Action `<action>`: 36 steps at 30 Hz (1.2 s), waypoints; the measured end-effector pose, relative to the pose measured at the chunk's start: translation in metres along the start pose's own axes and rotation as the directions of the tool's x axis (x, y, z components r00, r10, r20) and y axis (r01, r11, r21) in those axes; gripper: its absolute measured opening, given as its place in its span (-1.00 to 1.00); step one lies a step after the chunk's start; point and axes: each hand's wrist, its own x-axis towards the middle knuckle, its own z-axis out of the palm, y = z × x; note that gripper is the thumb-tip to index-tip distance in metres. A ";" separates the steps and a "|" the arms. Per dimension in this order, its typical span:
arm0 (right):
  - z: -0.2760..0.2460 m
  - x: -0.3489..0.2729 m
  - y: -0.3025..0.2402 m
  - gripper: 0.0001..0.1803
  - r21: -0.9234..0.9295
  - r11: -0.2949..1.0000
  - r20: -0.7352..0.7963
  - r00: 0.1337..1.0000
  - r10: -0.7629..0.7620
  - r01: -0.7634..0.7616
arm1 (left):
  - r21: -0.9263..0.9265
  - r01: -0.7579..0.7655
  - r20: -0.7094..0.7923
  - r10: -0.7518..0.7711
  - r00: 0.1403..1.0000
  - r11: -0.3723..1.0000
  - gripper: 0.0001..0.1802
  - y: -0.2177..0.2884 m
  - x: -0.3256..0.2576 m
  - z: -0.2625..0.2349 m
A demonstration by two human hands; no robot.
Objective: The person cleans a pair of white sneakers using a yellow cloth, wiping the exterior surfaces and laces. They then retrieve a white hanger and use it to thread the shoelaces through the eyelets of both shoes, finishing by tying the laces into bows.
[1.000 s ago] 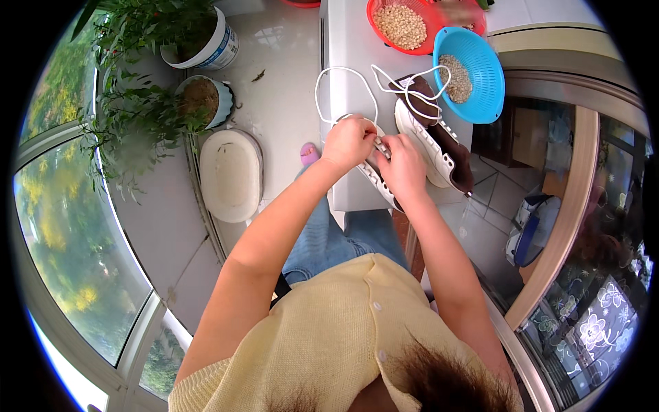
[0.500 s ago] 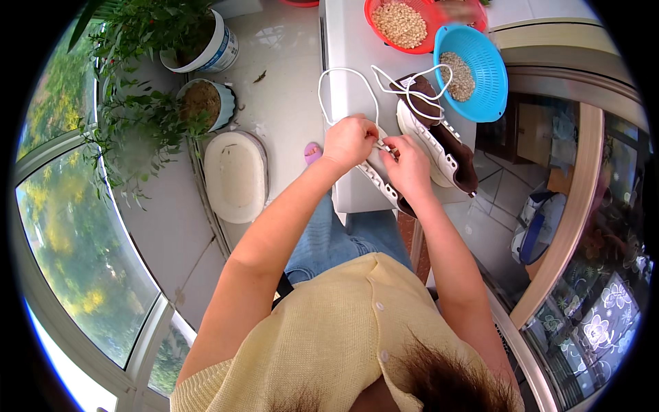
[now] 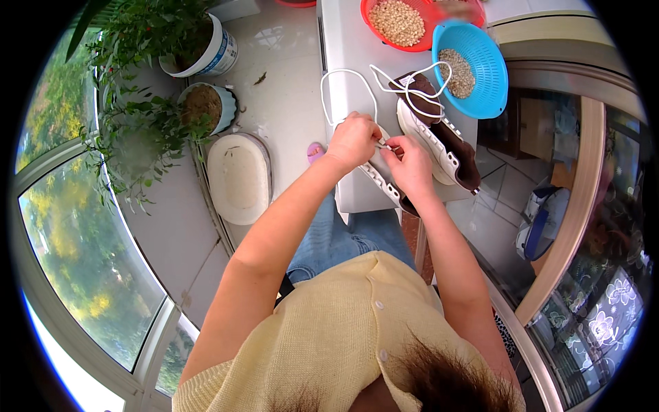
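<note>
A white shoe (image 3: 382, 182) with a row of eyelets along its edge lies at the front of the white table, partly covered by my hands. My left hand (image 3: 353, 141) is closed, its fingertips pinching a white shoelace (image 3: 373, 96) that loops away over the table's left side. Close beside it, my right hand (image 3: 410, 165) is also closed, thumb and finger on the lace at the eyelets. To the right lies a second white shoe (image 3: 435, 145) with dark brown lining. Another white lace (image 3: 397, 87) lies in loose loops across its far end. My fingers hide the exact eyelet.
Beyond the shoes stand a blue basket (image 3: 489, 75) and a red basket (image 3: 417, 45), both holding pale kernels or seeds. Left of the table (image 3: 343, 41), the floor holds potted plants (image 3: 223, 106) and an oval basin (image 3: 237, 178). A glass door is on the right.
Both hands stay at the same shoe, with fingertips shifted slightly closer together on the lace. The shoes and baskets keep their places; the whole view has shifted a little.
</note>
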 end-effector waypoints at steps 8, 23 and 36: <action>0.006 0.002 0.010 -0.82 0.078 0.996 -0.022 0.999 -0.031 0.032 | -0.051 0.032 0.033 -0.031 0.999 0.998 -0.76 0.005 0.005 0.000; 0.005 0.017 0.009 -0.87 0.091 0.983 0.065 0.986 0.156 -0.161 | 0.010 -0.180 -0.073 0.180 0.981 0.984 -0.81 0.001 -0.015 0.012; -0.005 0.025 -0.002 -0.86 -0.415 0.850 0.212 0.943 -0.255 0.323 | -0.082 -0.212 -0.199 0.192 0.961 0.974 -0.64 -0.004 -0.018 0.018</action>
